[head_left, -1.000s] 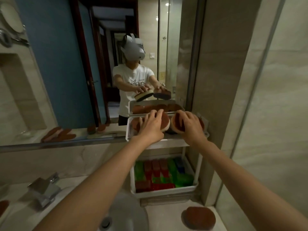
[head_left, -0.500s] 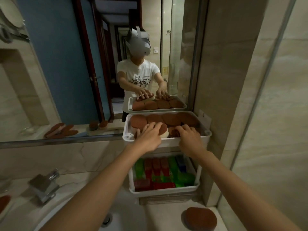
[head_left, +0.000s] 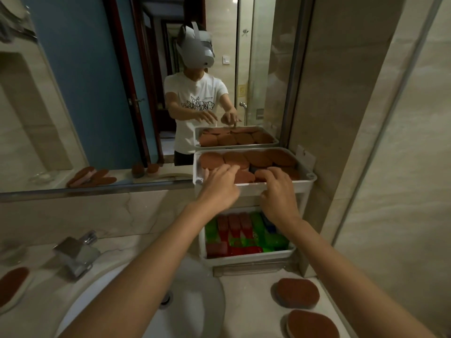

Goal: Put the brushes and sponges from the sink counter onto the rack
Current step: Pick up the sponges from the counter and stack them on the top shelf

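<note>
Both my hands reach into the rack's top tray [head_left: 306,182]. My left hand [head_left: 219,184] and right hand [head_left: 278,191] lie spread, fingers flat on brown sponges [head_left: 244,176], each grip pinching nothing. Three brown sponges remain on the tabletop: two at right [head_left: 298,292] [head_left: 312,324], one at left [head_left: 13,282].

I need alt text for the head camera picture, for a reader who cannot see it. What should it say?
Both hands, left hand and right hand, reach into the top tray of a white rack, resting on brown oval sponges that fill it. The lower tray holds red and green items. More brown sponges lie on the counter beside the sink, below a mirror.
</note>
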`<state>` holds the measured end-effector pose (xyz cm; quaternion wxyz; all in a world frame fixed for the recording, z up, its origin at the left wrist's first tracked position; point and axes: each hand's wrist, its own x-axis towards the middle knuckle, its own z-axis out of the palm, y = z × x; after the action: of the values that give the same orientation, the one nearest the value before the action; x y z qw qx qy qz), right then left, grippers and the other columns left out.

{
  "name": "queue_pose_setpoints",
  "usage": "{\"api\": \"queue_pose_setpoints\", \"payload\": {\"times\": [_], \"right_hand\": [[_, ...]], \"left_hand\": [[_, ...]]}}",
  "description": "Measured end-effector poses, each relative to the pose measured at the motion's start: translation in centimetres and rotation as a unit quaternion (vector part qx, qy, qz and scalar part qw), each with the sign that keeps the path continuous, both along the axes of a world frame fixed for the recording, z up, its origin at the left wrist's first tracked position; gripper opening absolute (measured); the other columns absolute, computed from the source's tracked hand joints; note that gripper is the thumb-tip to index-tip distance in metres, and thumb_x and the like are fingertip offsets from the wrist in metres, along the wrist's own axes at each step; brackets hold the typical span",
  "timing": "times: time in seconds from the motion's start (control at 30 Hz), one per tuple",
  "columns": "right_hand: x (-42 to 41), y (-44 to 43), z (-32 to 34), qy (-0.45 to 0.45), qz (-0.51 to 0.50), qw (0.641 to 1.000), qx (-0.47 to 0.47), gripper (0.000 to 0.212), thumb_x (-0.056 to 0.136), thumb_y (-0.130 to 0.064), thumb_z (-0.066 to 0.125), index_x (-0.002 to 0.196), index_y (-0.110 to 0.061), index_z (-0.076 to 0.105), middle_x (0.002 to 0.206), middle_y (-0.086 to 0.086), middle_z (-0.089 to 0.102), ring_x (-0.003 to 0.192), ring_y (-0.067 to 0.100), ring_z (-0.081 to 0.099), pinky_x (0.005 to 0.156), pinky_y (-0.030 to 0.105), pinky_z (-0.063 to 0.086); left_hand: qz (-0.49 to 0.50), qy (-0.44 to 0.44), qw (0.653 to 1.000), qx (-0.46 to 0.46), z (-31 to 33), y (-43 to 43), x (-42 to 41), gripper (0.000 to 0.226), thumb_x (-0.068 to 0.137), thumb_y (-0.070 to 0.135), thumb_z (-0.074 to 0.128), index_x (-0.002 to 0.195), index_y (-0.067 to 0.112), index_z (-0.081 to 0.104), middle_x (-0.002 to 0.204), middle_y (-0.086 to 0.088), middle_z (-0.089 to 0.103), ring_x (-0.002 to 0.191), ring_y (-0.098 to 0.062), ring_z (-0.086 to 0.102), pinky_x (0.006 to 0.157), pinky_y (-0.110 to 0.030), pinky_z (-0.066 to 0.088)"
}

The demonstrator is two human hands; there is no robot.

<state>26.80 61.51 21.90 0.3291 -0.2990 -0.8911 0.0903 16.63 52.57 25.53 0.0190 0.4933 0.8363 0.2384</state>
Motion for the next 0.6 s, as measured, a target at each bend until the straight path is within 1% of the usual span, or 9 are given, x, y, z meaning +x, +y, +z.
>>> {"api": "queue_pose_setpoints", "payload": {"times": [0.07, 0.1, 0.17, 0.23, 0.3, 0.33, 0.4, 0.5, 0.6], "right_hand": [[-0.1, -2.5, -0.2, 0.07, 0.029, 0.997, -0.02, 0.042, 0.078, 0.004, 0.055, 0.12, -0.001, 0.057, 0.126, 0.017, 0.054, 0.116, 0.032, 0.052, 0.098, 0.036, 0.042], [-0.4, -4.1, -0.6, 0.096, 0.043, 0.994, -0.03, 0.042, 0.076, 0.002, 0.053, 0.117, 0.0, 0.058, 0.124, 0.017, 0.055, 0.112, 0.032, 0.055, 0.094, 0.035, 0.046], [-1.2, -7.6, -1.8, 0.123, 0.076, 0.988, -0.061, 0.04, 0.072, -0.002, 0.05, 0.111, 0.0, 0.06, 0.117, 0.017, 0.058, 0.103, 0.032, 0.06, 0.085, 0.033, 0.049], [-2.3, -11.1, -3.9, 0.12, 0.103, 0.981, -0.117, 0.033, 0.075, -0.001, 0.053, 0.107, 0.0, 0.062, 0.113, 0.017, 0.059, 0.096, 0.031, 0.062, 0.082, 0.034, 0.05], [-3.3, -14.7, -6.3, 0.084, 0.113, 0.971, -0.191, 0.03, 0.08, 0.002, 0.053, 0.108, -0.001, 0.062, 0.113, 0.016, 0.058, 0.097, 0.03, 0.061, 0.087, 0.033, 0.049], [-3.7, -16.6, -7.6, 0.058, 0.113, 0.965, -0.23, 0.031, 0.082, 0.002, 0.052, 0.111, -0.001, 0.062, 0.115, 0.015, 0.058, 0.099, 0.031, 0.061, 0.088, 0.03, 0.046], [-4.2, -20.5, -10.2, -0.005, 0.112, 0.944, -0.31, 0.033, 0.084, 0.0, 0.051, 0.115, -0.003, 0.061, 0.118, 0.013, 0.06, 0.101, 0.029, 0.06, 0.084, 0.021, 0.038], [-5.1, -26.5, -14.2, -0.121, 0.133, 0.901, -0.395, 0.033, 0.086, -0.009, 0.053, 0.118, -0.008, 0.058, 0.115, 0.012, 0.064, 0.105, 0.028, 0.06, 0.091, 0.027, 0.042], [-5.9, -32.4, -17.9, -0.229, 0.154, 0.848, -0.452, 0.035, 0.089, -0.02, 0.054, 0.122, -0.008, 0.054, 0.117, 0.013, 0.064, 0.107, 0.027, 0.06, 0.089, 0.027, 0.044]], "left_hand": [[0.03, -0.014, 0.996, 0.078, 0.2, -2.0, 0.1, 0.049, 0.091, 0.005, 0.04, 0.14, 0.013, 0.042, 0.143, -0.008, 0.043, 0.132, -0.027, 0.039, 0.114, -0.042, 0.028], [0.047, -0.023, 0.994, 0.101, 0.1, -3.4, 0.0, 0.046, 0.092, 0.005, 0.039, 0.137, 0.013, 0.045, 0.14, -0.008, 0.046, 0.128, -0.027, 0.043, 0.111, -0.041, 0.032], [0.081, -0.053, 0.989, 0.109, -1.2, -6.7, -0.1, 0.043, 0.093, 0.006, 0.04, 0.134, 0.014, 0.048, 0.137, -0.007, 0.049, 0.126, -0.026, 0.046, 0.108, -0.038, 0.036], [0.117, -0.104, 0.983, 0.099, -3.3, -10.5, -0.3, 0.045, 0.093, 0.007, 0.038, 0.137, 0.015, 0.045, 0.141, -0.007, 0.047, 0.129, -0.026, 0.044, 0.109, -0.035, 0.036], [0.158, -0.158, 0.971, 0.088, -6.0, -14.6, -0.9, 0.048, 0.093, 0.005, 0.036, 0.139, 0.015, 0.042, 0.143, -0.008, 0.046, 0.132, -0.025, 0.042, 0.111, -0.036, 0.035], [0.182, -0.183, 0.963, 0.08, -7.5, -16.9, -1.3, 0.048, 0.092, 0.004, 0.036, 0.139, 0.015, 0.042, 0.143, -0.009, 0.047, 0.132, -0.025, 0.043, 0.111, -0.036, 0.035], [0.239, -0.222, 0.944, 0.053, -10.6, -21.4, -2.1, 0.047, 0.091, 0.004, 0.037, 0.137, 0.013, 0.044, 0.142, -0.01, 0.048, 0.13, -0.027, 0.044, 0.109, -0.036, 0.036], [0.324, -0.253, 0.911, -0.013, -15.2, -28.6, -3.4, 0.044, 0.092, 0.007, 0.04, 0.135, 0.011, 0.045, 0.14, -0.013, 0.048, 0.129, -0.029, 0.045, 0.107, -0.035, 0.035], [0.367, -0.275, 0.885, -0.083, -19.0, -35.4, -4.3, 0.041, 0.091, 0.007, 0.044, 0.132, 0.006, 0.049, 0.138, -0.017, 0.051, 0.128, -0.031, 0.047, 0.104, -0.032, 0.037]]}}
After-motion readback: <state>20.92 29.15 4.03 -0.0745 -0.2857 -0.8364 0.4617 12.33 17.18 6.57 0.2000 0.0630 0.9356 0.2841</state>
